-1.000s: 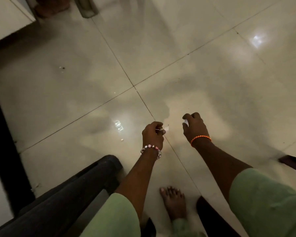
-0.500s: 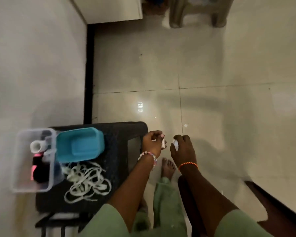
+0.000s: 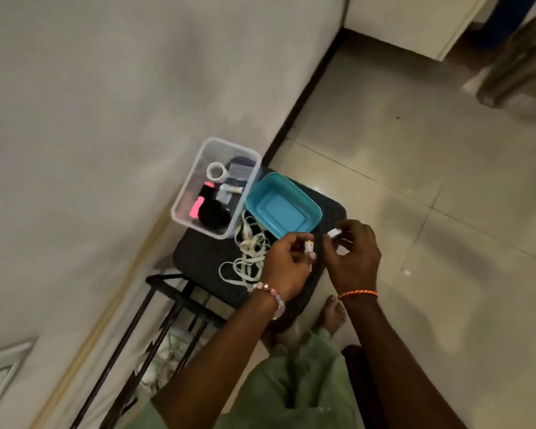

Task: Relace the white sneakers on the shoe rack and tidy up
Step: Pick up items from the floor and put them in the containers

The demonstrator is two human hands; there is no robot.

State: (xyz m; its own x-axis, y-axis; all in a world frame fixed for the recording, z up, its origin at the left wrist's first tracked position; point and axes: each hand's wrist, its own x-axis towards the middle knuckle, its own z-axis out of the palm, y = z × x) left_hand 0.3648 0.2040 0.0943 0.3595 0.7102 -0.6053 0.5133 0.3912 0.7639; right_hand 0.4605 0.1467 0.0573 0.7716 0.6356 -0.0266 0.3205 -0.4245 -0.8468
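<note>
White laces (image 3: 248,255) lie loose on black stool top (image 3: 205,261), beside teal tray (image 3: 283,209). Our left hand (image 3: 287,261) pinches small white piece, maybe tape; right hand (image 3: 355,258) pinches another. Sneakers on shoe rack (image 3: 167,305) below, blurred; we can't confirm.

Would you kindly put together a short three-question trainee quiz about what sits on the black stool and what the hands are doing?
1. True or false: the blue tray is empty.
2. Which lies nearest the left hand? A) white laces B) tape roll C) clear bin
3. Fill in: each hand pinches a small ____ piece; the right hand is beside the left.

Key: 1 true; 2 A; 3 white.
</note>
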